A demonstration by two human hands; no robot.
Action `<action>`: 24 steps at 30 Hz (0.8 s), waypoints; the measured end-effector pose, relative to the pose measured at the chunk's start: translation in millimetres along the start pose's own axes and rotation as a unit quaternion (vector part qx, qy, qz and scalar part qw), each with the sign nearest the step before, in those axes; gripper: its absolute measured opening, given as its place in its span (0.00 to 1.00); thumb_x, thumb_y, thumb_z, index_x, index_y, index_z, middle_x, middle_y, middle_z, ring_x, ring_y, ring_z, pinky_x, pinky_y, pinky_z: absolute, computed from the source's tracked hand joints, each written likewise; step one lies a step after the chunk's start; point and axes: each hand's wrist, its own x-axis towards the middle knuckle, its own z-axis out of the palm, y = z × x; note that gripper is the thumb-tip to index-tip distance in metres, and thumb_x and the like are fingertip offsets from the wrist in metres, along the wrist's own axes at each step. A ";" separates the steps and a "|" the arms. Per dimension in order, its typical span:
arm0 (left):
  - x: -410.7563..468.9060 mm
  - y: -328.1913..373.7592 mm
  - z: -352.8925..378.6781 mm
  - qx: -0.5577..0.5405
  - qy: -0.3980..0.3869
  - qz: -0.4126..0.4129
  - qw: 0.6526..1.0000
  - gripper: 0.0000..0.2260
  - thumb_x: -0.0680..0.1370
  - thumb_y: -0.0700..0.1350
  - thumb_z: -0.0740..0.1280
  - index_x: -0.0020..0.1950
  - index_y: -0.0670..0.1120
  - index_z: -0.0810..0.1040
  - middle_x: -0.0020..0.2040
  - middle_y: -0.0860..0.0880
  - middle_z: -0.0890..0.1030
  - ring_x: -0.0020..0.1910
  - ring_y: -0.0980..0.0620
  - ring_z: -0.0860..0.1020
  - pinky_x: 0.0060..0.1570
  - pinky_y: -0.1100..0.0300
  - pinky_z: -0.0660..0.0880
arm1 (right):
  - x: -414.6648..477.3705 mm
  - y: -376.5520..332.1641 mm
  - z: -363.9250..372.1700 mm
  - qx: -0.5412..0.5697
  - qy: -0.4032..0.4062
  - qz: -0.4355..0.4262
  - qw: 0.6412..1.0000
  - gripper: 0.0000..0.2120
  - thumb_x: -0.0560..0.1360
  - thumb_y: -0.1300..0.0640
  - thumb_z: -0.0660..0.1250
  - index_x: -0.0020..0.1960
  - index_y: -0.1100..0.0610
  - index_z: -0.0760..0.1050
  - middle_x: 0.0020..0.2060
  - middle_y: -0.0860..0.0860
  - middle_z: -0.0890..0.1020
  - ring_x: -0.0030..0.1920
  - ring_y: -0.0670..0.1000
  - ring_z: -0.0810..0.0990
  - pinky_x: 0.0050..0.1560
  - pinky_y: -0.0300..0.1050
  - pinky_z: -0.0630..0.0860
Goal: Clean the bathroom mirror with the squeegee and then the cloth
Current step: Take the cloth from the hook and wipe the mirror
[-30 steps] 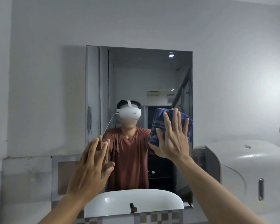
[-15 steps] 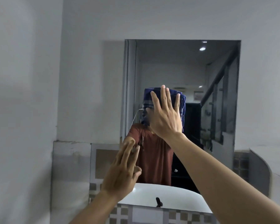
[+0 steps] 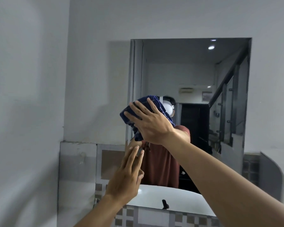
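Head view, the only one: the right hand (image 3: 152,123) is flat against the mirror (image 3: 195,99), fingers spread wide, pinning a dark blue cloth (image 3: 156,104) to the glass near the mirror's left edge, centre of the frame. The cloth sits under the palm and fingers and bulges out above the fingertips and below the heel of the hand; it is a pressing, open-palmed grip, not a closed fist. Soft, bunched fabric with faint lighter stripes, folded into a thick pad.

Lower down, the left hand (image 3: 127,176) is raised in front of the mirror's lower left corner, fingers straight and close together, holding nothing; whether the fingertips touch the glass I cannot tell.

The mirror is a tall, frameless rectangle, smooth and glossy, set into a matt pale grey wall (image 3: 39,79). Its reflection shows the person in a rust-red shirt, a stair railing and a ceiling light. Below runs a white rounded basin (image 3: 179,200) edge and a band of grey-and-white checked tiles (image 3: 192,220).

To the cloth's right, the glass is unobstructed up to the right edge; to the left the mirror edge is just beside it.
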 end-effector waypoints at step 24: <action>140.5 6.0 -76.3 0.053 0.066 0.034 0.996 0.30 0.81 0.54 0.62 0.81 0.48 0.59 0.81 0.39 0.56 0.79 0.39 0.56 0.75 0.45 0.62 | -139.0 56.7 3.6 0.008 0.053 0.255 0.965 0.29 0.83 0.48 0.53 0.82 0.50 0.51 0.82 0.56 0.53 0.82 0.55 0.49 0.79 0.64 0.45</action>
